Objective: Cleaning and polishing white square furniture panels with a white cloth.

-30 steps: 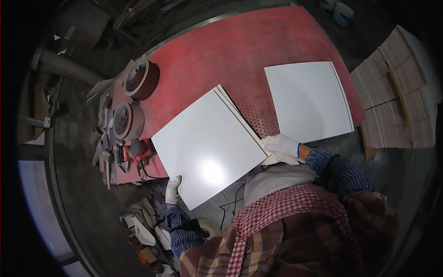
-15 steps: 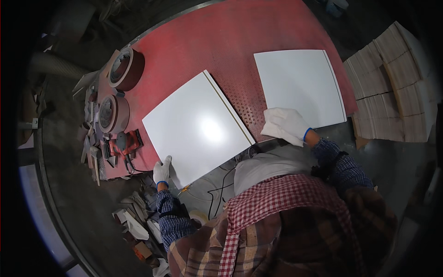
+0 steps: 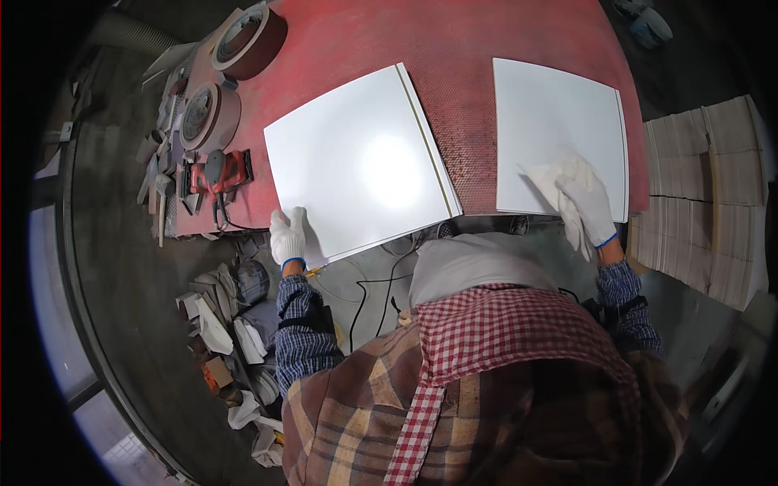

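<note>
Two square white panels lie on a red table [image 3: 454,49]. The left panel [image 3: 356,162] hangs slightly over the table's near edge. My left hand [image 3: 289,235], in a white glove, grips that panel's near left corner. The right panel [image 3: 559,130] lies flat further right. My right hand [image 3: 585,206], also gloved, rests on its near part, pressing a white cloth [image 3: 551,174] against the surface.
Rolls of tape [image 3: 243,40], discs and a red power tool [image 3: 217,174] crowd the table's left end. A stack of pale sheets [image 3: 705,194] stands to the right. White scraps and a cable [image 3: 365,300] lie on the floor below the table edge.
The left panel came down from a tilted hold to lie flat on the table. My right hand left that panel and moved right onto the other panel with the cloth.
</note>
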A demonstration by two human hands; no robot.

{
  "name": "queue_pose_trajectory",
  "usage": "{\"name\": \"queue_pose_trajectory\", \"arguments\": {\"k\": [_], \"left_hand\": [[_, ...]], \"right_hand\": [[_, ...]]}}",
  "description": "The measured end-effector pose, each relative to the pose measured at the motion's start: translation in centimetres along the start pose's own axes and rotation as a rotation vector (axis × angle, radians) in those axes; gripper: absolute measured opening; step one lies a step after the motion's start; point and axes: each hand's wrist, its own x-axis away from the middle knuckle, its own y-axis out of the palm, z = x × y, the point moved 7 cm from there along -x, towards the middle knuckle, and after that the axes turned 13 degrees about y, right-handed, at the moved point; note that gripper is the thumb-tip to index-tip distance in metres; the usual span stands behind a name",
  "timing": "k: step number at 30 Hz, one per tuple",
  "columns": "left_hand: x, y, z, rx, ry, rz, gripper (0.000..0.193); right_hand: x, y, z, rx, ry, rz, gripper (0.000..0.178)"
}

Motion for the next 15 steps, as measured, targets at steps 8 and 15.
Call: {"name": "queue_pose_trajectory", "arguments": {"k": [8, 15], "left_hand": [[3.1, 2.3, 2.4, 0.052, -0.054, 0.206, 0.073], [3.1, 1.8, 2.6, 0.03, -0.082, 0.186, 0.068]], "right_hand": [[-0.6, 24.8, -6.4, 0.661, 0.113, -0.604, 0.025], [0.4, 35.2, -0.1, 1.165, -0.439, -0.503, 0.026]]}}
